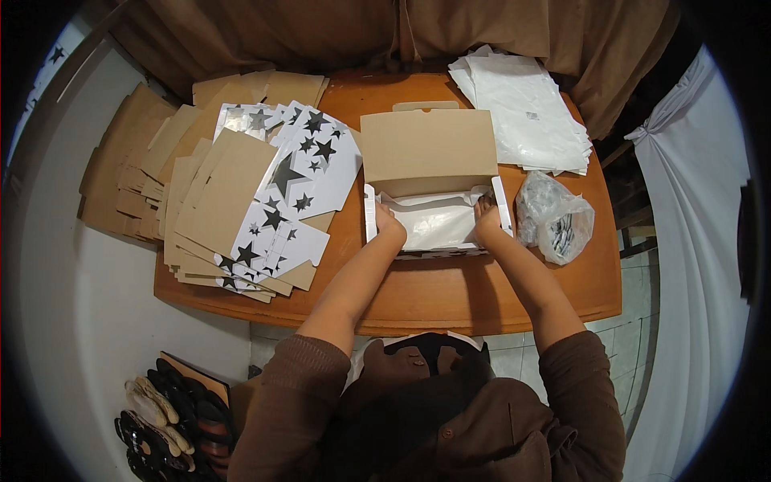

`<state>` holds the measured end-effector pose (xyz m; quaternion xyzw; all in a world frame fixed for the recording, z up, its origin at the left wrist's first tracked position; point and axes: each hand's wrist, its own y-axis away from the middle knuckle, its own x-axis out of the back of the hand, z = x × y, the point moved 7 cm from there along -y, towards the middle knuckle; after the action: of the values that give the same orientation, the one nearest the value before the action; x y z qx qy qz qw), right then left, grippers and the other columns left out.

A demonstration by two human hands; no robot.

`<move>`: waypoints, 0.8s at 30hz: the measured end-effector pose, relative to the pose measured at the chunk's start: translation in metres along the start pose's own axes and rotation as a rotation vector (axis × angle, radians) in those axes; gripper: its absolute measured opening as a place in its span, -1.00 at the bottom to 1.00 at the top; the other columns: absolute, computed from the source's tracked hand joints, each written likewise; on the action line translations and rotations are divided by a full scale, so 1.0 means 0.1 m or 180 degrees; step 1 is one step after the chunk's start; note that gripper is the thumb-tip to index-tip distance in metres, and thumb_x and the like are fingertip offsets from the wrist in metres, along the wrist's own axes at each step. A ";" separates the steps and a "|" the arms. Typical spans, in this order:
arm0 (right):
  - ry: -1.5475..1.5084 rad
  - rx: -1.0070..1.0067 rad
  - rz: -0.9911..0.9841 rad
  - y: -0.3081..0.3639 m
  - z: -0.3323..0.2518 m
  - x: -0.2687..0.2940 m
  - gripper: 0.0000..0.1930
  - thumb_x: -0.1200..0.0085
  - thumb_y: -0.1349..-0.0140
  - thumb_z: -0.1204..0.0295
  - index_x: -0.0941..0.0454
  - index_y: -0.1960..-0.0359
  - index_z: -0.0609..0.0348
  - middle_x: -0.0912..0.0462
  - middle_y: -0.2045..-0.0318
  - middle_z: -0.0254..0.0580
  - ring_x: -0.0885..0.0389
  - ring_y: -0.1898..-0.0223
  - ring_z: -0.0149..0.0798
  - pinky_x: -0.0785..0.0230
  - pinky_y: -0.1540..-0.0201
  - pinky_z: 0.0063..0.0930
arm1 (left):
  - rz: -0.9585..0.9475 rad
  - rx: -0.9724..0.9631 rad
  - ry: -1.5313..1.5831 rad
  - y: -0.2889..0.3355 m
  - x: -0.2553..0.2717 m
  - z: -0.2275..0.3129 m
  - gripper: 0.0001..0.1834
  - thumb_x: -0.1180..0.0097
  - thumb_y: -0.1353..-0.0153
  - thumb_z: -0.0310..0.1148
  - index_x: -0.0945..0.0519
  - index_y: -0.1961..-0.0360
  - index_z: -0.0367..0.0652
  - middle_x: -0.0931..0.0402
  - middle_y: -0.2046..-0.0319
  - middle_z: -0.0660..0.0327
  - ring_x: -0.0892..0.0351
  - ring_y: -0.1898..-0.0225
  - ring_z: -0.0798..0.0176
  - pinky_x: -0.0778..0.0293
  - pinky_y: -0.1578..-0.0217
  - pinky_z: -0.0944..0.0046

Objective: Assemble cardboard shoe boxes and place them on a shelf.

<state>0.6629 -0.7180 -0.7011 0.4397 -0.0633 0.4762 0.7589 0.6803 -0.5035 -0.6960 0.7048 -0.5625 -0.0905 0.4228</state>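
An open cardboard box [427, 145] stands on the table in front of me, its brown lid raised at the back. White tissue paper [438, 223] lines its inside. My left hand [390, 224] reaches in at the left wall, and its fingers are hidden by the hand and the box side. At the opposite wall my right hand [487, 222] is down in the box, touching the edge of the paper; its fingertips are dark and hard to make out. Whether either hand grips the paper does not show.
Flat box blanks, brown [217, 193] and white with black stars [281, 189], are piled on the table's left [345, 297]. White tissue sheets [526, 108] lie at back right, above a clear plastic bag [562, 225]. Several shoes [173, 418] sit low at left.
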 end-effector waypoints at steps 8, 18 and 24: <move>-0.1231 0.0512 0.0750 0.24 -0.01 0.75 -0.66 -0.02 -0.10 0.38 -0.56 0.05 0.14 -0.56 0.03 -0.05 -0.53 -0.02 -0.14 -0.43 0.07 -0.31 | 0.0845 0.0223 0.0381 -0.10 0.08 -0.14 -0.35 -0.24 0.05 0.04 -0.53 -0.06 -0.06 -0.53 -0.01 0.19 -0.48 -0.07 0.12 -0.21 -0.08 -0.03; -0.3370 0.0996 0.3298 1.69 0.72 0.71 -0.91 -0.04 -0.03 0.50 -0.50 0.41 0.20 -0.60 0.44 -0.06 -0.59 0.37 0.04 -0.46 0.35 -0.20 | 0.4008 -0.1132 0.3489 1.78 1.25 -0.16 -0.56 -0.14 0.02 -0.37 -0.45 0.07 -0.28 -0.53 0.26 -0.01 -0.51 0.22 -0.06 -0.39 0.17 0.04; -0.3892 0.1182 0.3555 1.93 1.13 -0.17 -0.77 -0.12 0.06 0.55 -0.50 0.29 0.20 -0.54 0.31 -0.13 -0.50 0.21 -0.05 -0.42 0.24 -0.26 | 0.4151 -0.1897 0.4217 2.11 1.68 0.59 -0.42 -0.11 0.00 -0.41 -0.33 -0.11 -0.27 -0.49 0.19 -0.05 -0.48 0.18 -0.07 -0.38 0.13 0.04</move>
<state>0.5405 -0.7803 -0.5245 0.6415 -0.5910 0.4622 0.1601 0.5526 -0.6807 -0.5276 0.0276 -0.4445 0.4372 0.7814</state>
